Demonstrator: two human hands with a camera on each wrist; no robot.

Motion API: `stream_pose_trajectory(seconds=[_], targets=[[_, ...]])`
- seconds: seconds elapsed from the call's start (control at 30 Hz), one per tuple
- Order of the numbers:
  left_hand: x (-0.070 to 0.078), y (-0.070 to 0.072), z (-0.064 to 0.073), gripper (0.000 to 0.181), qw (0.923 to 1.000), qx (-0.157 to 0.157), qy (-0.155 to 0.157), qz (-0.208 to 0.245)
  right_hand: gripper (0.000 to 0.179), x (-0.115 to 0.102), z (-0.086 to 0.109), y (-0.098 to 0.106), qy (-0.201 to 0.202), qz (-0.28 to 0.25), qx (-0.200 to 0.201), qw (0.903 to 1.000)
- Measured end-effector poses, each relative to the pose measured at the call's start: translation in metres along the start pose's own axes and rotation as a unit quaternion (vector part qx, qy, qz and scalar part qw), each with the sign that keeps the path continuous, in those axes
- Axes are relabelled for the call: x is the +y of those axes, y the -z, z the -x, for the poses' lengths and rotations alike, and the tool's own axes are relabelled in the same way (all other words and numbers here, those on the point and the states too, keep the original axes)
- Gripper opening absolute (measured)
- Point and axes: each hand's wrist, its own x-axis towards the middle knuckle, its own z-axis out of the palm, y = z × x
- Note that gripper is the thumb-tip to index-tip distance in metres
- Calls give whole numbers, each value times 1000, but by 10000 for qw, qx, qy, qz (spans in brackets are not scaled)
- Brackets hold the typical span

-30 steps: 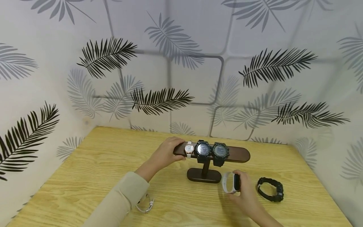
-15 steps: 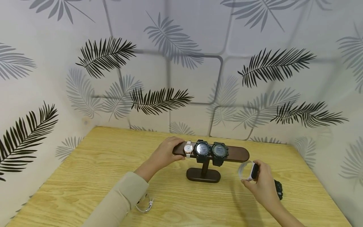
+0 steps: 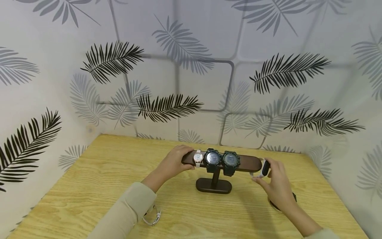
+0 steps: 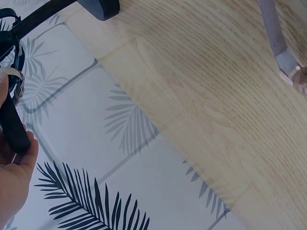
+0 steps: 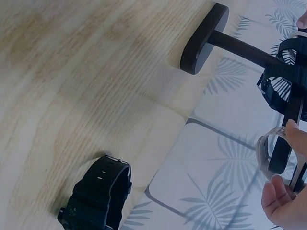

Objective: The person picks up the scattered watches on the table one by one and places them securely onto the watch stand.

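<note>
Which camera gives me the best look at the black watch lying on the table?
The right wrist view: the black watch shows large and uncovered, though the picture's bottom edge crops it. In the head view, the right hand hides most of it. The left wrist view lacks it.

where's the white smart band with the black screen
In the head view, the white smart band is right of centre, pinched by the right hand at the right end of the dark watch stand.
</note>
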Motion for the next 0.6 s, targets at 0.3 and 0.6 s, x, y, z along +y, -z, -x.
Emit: stream_pose_trajectory(seconds=[0.3,0.6], targets=[[0,1,0,55,10000,-35,-8,4,75,1,-5,-6,712,11,368,9968],[0,1,1,56,10000,-33,13,38,76,3,-13,-11,957,-138,66,9953]])
